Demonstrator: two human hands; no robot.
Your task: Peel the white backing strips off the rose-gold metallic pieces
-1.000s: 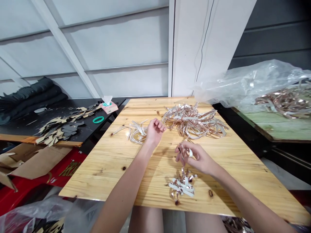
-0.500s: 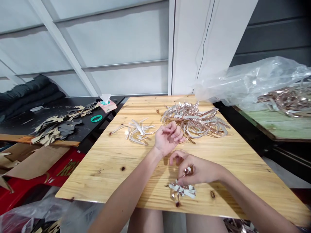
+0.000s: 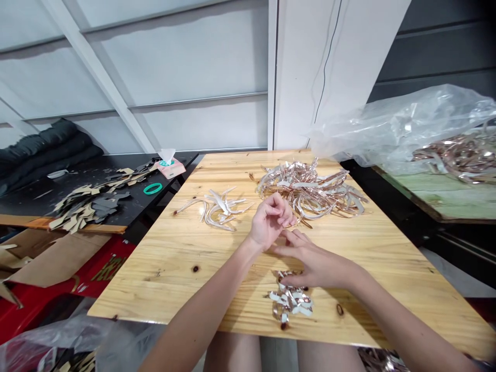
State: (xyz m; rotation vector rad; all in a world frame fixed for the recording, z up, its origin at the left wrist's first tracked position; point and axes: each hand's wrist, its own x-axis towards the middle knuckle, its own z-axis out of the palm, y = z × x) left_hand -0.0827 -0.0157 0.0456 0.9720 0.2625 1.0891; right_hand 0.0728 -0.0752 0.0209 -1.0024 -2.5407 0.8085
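Observation:
My left hand [image 3: 270, 221] is turned palm up with its fingers curled in, at the near edge of a big tangled pile of shiny rose-gold and white strips [image 3: 312, 188]. What its fingers hold, if anything, is too small to make out. My right hand [image 3: 313, 261] is open, palm down, its outstretched fingertips close beside the left wrist. Below its thumb lies a small heap of short rose-gold and white pieces [image 3: 290, 299], partly hidden by the hand. A loose bunch of pale strips [image 3: 220, 209] lies left of my left hand.
A wooden table [image 3: 166, 274] spans the front. Left, a black table [image 3: 134, 206] bears dark and tan scraps [image 3: 89, 206], a tissue pack [image 3: 170, 168] and a green tape ring [image 3: 152, 188]. At right, clear plastic [image 3: 406, 124] lies by more rose-gold strips [image 3: 461, 157].
My right hand has opened and moved up toward the left wrist, leaving rose-gold and white pieces on the small heap. My left hand has shifted slightly right, still curled.

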